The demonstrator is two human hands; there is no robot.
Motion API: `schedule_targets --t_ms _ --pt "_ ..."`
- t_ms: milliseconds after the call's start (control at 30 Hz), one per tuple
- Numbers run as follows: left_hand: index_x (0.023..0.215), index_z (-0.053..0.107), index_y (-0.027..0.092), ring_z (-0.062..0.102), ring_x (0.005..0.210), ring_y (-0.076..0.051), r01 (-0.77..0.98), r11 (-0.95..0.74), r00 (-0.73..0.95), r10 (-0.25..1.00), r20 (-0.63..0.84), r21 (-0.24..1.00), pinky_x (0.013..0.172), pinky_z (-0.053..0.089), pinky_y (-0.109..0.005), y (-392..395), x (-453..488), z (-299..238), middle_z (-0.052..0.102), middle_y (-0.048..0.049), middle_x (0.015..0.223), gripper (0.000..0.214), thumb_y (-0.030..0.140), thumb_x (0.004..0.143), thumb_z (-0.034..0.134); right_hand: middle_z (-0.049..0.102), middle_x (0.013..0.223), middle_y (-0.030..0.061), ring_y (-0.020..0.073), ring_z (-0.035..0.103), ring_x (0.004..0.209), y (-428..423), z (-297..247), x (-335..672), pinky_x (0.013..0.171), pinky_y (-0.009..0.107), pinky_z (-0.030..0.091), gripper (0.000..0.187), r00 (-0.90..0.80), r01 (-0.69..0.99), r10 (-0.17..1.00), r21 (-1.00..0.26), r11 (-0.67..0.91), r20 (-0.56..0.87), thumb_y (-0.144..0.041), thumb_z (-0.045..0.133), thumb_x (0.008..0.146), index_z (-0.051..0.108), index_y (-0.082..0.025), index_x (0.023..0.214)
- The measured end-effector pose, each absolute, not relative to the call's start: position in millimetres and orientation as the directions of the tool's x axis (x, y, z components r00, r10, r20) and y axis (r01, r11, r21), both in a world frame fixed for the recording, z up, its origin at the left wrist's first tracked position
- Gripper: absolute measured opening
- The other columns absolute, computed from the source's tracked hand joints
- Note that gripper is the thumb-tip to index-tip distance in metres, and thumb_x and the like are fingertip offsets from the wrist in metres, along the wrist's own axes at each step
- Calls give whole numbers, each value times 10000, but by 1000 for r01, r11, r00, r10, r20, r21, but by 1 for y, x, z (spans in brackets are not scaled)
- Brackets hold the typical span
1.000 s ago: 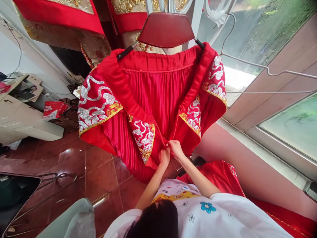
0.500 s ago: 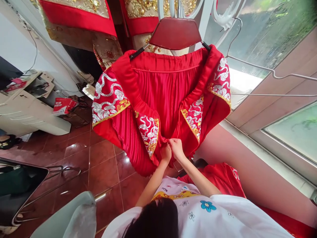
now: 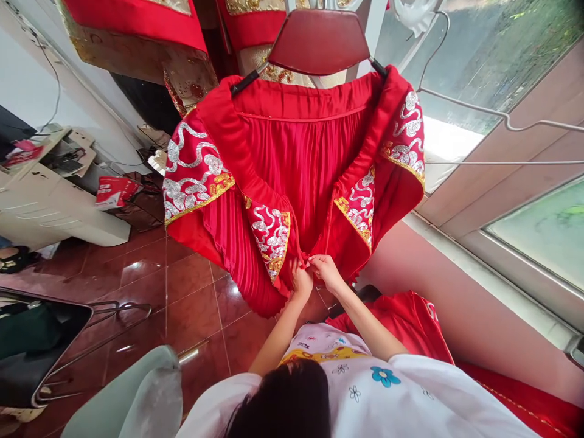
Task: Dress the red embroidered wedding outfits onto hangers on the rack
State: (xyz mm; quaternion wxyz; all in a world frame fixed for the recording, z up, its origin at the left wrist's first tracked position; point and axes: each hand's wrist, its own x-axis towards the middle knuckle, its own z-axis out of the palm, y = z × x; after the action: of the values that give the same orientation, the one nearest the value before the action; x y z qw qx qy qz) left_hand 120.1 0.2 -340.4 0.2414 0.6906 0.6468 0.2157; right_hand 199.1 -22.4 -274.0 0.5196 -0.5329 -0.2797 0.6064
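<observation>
A red pleated skirt (image 3: 292, 146) with silver and gold embroidered panels hangs by its waistband from a maroon hanger (image 3: 320, 42). The black-tipped ends of that hanger sit inside the waistband. At the lower end of the skirt's front opening, my left hand (image 3: 302, 280) has its fingers closed on the red fabric edge. Right beside it, my right hand (image 3: 325, 271) pinches the cloth where the opening's two edges meet. The fingertips of both hands nearly touch, and whatever small part lies between them is too small to make out.
Red and gold garments (image 3: 137, 36) hang behind. A wire hanger (image 3: 506, 118) juts across the window at the right. More red cloth (image 3: 396, 322) lies low on the right. At the left are a black chair (image 3: 41, 353), a pale green chair (image 3: 128, 389) and a white cabinet (image 3: 59, 207).
My hands have drawn slightly apart, and my left fingers have spread a little along the fabric edge. The skirt and hanger appear slightly higher in view.
</observation>
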Motion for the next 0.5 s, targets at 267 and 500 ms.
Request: schedule_targets --t_ms 267,500 --pt "781 684 153 590 974 -258 801 -231 238 969 60 552 920 425 -376 -23 106 -327 677 -122 899 218 111 818 473 254 383 -91 23 150 373 -49 -261 198 400 214 93 239 163 -399 918 -875 -274 -362 -352 552 562 408 -184 472" --pt "876 685 129 624 828 -228 787 -309 287 950 125 534 744 471 -313 -37 114 -349 688 -124 866 220 133 831 470 274 385 -75 28 176 379 -53 -259 194 399 210 97 230 303 -395 890 -895 -208 -340 -352 523 552 414 -179 448"
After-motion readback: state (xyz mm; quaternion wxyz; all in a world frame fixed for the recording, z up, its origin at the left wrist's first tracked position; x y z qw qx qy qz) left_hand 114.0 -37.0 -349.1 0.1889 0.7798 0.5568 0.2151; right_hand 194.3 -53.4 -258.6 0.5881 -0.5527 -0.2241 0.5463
